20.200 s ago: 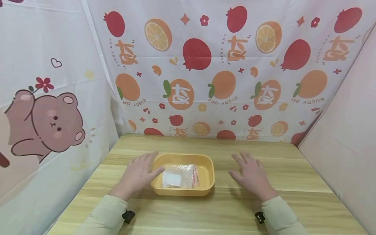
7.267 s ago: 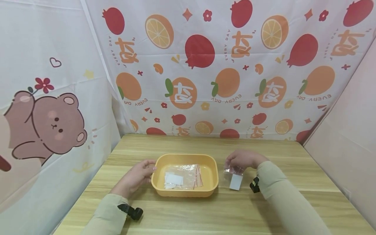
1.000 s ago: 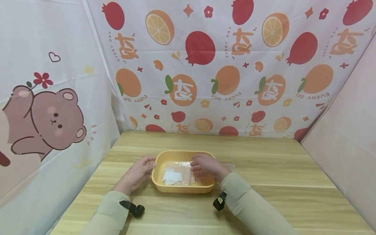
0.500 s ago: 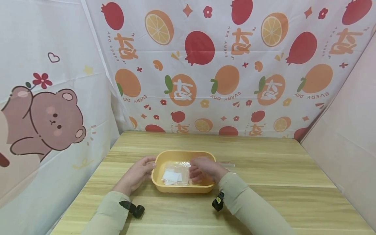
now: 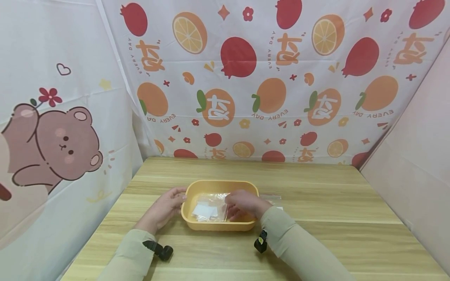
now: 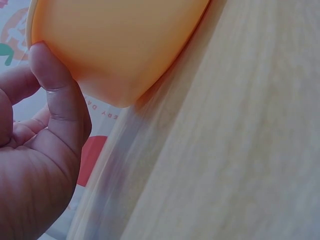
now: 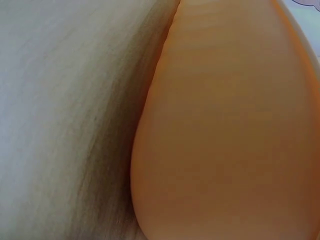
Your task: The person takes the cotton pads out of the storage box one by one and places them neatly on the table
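Observation:
In the head view, a yellow plastic basin point(image 5: 220, 226) stands on the table. Inside lie several clear zip bags point(image 5: 215, 200) with white cards point(image 5: 205, 210) in them. My left hand point(image 5: 163, 208) holds the basin's left end, thumb at the rim; the left wrist view shows the thumb point(image 6: 52, 75) against the outer wall. My right hand point(image 5: 244, 203) reaches over the right end into the basin, bent fingers at the right edge of the bags. Whether they pinch a bag cannot be told. The right wrist view shows only the basin's outer wall point(image 7: 225, 125) and the table.
Another clear bag point(image 5: 272, 197) lies on the table right of the basin, partly hidden by my right forearm; a white corner shows. The wooden table point(image 5: 334, 218) meets a fruit-print curtain point(image 5: 239, 97) at the back. A bear-print cloth point(image 5: 66, 144) hangs at the left.
My right hand has moved from the bag on the table into the basin. Over the last second its fingers lower and bend, and the bags shift slightly left. The left hand stays put.

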The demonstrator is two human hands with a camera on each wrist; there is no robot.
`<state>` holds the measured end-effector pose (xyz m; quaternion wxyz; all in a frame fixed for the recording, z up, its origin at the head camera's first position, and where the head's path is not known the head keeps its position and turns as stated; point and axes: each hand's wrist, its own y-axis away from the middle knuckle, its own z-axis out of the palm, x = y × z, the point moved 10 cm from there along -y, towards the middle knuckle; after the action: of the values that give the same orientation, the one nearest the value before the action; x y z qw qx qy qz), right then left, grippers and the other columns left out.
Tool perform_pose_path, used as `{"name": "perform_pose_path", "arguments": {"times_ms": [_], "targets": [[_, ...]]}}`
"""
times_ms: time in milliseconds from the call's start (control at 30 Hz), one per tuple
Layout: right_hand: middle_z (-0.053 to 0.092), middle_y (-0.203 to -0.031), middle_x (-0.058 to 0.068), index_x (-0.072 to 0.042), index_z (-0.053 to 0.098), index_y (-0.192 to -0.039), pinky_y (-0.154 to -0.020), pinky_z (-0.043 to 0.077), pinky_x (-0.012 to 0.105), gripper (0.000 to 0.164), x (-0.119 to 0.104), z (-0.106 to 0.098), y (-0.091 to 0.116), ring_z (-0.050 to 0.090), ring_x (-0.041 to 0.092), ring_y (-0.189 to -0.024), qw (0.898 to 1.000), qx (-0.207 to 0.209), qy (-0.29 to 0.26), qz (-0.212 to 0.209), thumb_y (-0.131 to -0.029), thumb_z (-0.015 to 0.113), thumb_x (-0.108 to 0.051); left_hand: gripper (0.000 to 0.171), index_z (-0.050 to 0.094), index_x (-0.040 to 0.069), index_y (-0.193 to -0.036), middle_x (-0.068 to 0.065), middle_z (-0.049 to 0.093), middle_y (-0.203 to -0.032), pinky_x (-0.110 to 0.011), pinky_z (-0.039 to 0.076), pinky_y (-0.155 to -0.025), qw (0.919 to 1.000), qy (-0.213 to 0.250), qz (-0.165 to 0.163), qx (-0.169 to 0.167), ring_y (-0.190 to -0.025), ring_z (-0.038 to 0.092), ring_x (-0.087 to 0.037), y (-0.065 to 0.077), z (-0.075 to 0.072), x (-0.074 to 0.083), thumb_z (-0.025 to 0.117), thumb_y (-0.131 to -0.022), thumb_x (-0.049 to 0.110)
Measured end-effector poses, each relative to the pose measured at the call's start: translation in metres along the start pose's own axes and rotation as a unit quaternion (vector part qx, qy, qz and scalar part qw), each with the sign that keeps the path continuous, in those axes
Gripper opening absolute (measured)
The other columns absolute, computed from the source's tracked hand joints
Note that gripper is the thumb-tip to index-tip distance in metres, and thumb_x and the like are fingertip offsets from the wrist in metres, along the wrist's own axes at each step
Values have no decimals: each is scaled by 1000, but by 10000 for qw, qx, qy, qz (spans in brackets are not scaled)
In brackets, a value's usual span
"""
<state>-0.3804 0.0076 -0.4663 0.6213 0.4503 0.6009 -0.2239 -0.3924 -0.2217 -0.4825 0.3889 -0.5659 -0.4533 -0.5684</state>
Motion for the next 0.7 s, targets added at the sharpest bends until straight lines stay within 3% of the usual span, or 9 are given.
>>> {"name": "perform_pose_path", "arguments": {"times_ms": [467,700], "targets": [[71,-91,19,8,65,-111,-66,60,33,27,-1,15,-2,68,21,-75,9993,-344,126,-95,-101,56,-15,50,39,-6,-147,-26,58,-124,-33,58,-77,10000,15,-18,-6,-97,64,-24,1,0,0,55,-105,18],[70,-99,19,10,60,-123,-71,60,33,32,-2,17,-4,69,23,-80,9994,-346,3,-88,-97,60,-8,50,39,-6,-146,-23,59,-121,-33,58,-77,10000,55,-60,30,-96,63,-23,0,0,-1,56,-105,16]]}}
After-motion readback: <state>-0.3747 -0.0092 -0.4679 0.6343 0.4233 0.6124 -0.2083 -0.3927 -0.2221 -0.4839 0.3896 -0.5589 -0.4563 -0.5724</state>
